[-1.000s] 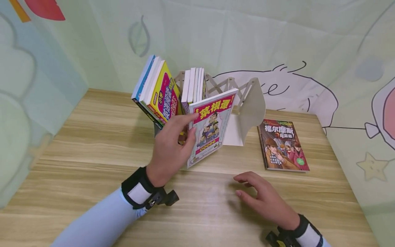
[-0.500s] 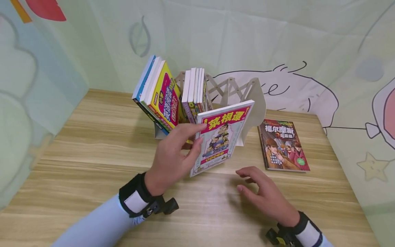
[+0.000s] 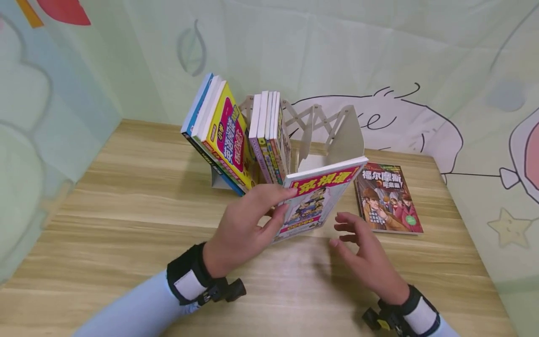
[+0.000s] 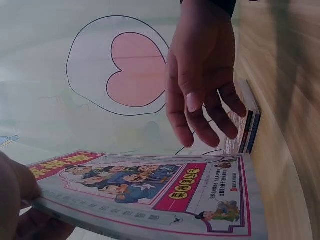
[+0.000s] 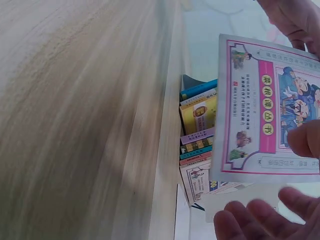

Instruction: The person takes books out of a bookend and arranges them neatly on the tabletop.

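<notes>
My left hand (image 3: 246,227) pinches the left edge of a thin book (image 3: 313,206) with a pink-and-yellow title and cartoon figures on its cover. The book stands tilted in front of an expandable bookend rack (image 3: 347,133), its cover toward me. To its right, my right hand (image 3: 368,255) hovers over the table with fingers spread and loosely bent, holding nothing. In the right wrist view, the fingers (image 5: 255,220) and thumb of that hand lie around the lower right part of the cover (image 5: 245,115), overlapping it in this view.
In the rack lean a yellow book (image 3: 229,135) with larger volumes and several thin books (image 3: 269,135). A brown detective comic (image 3: 387,199) lies flat at the right. The wooden table (image 3: 126,187) meets patterned cloth walls (image 3: 269,47) behind and at both sides.
My left hand has drawn the thin book away from the rack, toward me and rightward, uncovering the thin books and the rack's right side. My right hand has risen slightly toward the book.
</notes>
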The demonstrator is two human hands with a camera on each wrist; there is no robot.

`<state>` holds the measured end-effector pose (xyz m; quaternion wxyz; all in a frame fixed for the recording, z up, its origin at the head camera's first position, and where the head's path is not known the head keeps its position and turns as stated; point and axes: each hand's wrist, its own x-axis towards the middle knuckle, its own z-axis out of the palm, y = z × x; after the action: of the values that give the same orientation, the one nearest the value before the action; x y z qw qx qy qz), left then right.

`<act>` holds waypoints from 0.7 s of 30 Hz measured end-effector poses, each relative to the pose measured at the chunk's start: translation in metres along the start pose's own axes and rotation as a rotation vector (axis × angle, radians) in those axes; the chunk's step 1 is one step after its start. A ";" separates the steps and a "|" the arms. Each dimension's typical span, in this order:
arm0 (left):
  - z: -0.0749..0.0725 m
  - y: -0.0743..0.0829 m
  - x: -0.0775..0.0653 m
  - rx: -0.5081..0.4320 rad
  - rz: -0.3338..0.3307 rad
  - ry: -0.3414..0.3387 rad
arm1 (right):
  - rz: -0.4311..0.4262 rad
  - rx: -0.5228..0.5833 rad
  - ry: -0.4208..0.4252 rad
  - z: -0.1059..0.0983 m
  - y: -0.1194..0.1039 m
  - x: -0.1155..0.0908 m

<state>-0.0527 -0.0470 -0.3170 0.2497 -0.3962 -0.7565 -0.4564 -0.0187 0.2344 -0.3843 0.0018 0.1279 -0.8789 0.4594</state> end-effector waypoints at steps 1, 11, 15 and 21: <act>0.001 0.000 0.000 0.006 0.022 0.000 | 0.009 0.010 0.011 0.000 0.000 0.001; 0.009 0.004 -0.004 -0.022 0.073 -0.030 | 0.011 0.125 -0.023 -0.002 -0.004 0.000; 0.010 0.006 -0.005 -0.041 0.068 -0.030 | -0.005 0.167 -0.041 -0.001 -0.004 -0.001; 0.011 0.005 -0.006 -0.063 0.042 -0.032 | -0.068 0.204 -0.016 0.000 -0.002 -0.003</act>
<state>-0.0451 -0.0382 -0.3242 0.2344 -0.4269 -0.7372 -0.4684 -0.0155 0.2345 -0.3831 -0.0026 0.1610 -0.8228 0.5451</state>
